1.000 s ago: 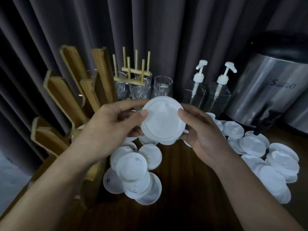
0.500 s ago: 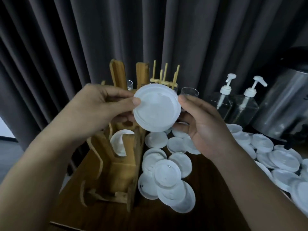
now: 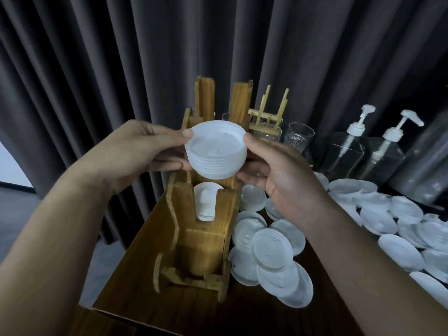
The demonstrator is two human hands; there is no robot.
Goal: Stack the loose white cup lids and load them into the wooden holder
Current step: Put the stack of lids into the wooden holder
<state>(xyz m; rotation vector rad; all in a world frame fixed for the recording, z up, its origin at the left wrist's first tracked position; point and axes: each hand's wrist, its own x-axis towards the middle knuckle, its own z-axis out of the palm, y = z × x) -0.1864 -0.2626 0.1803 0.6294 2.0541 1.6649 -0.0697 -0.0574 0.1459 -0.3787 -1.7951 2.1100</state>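
Observation:
A stack of several white cup lids point(image 3: 216, 151) is held in the air between both hands. My left hand point(image 3: 135, 151) grips its left rim with thumb on top, and my right hand point(image 3: 281, 173) grips its right side. The stack hangs just above the wooden holder point(image 3: 206, 241), which stands at the table's left end. One slot of the holder has some white lids in it point(image 3: 206, 202). Loose white lids point(image 3: 269, 248) lie flat in a heap right of the holder, and more loose lids point(image 3: 392, 214) spread to the far right.
Behind the holder stand drinking glasses point(image 3: 299, 135) and a small wooden peg rack point(image 3: 268, 110). Two clear pump bottles point(image 3: 346, 146) and a steel dispenser point(image 3: 426, 161) are at the back right. The table's left edge point(image 3: 135, 236) runs beside the holder. Dark curtains hang behind.
The view has swung left and down, bringing the holder under my hands. The lid stack has tilted from facing me to nearly level, showing its layered side.

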